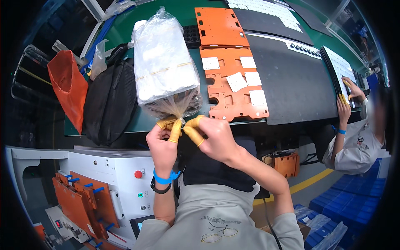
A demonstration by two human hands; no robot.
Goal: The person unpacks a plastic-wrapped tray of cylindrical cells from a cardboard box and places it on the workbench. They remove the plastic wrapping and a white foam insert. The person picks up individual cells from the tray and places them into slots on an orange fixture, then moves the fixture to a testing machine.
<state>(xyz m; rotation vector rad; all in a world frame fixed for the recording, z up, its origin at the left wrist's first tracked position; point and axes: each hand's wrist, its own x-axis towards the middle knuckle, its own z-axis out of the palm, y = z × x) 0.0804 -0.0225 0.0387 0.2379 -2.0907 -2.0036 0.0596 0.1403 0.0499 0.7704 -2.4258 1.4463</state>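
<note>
A clear plastic bag [166, 62] lies on the green bench with a white block-like stack inside it, a thin yellowish band running across. Its gathered neck points toward me at the bench's front edge. My left hand [166, 135], in yellow finger cots and with a blue wrist strap, pinches the neck from the left. From the right, my right hand [210, 135], also in yellow finger cots, closes its fingertips at the same twisted neck. What the fingertips hold beyond the plastic is too small to make out.
Right of the bag lies an orange fixture plate [233, 100] with several white square pieces, beside a dark grey board [296, 79]. A black bag [110, 102] and an orange bag [68, 87] stand left. A white machine [125, 179] is below left; a co-worker [354, 137] works at far right.
</note>
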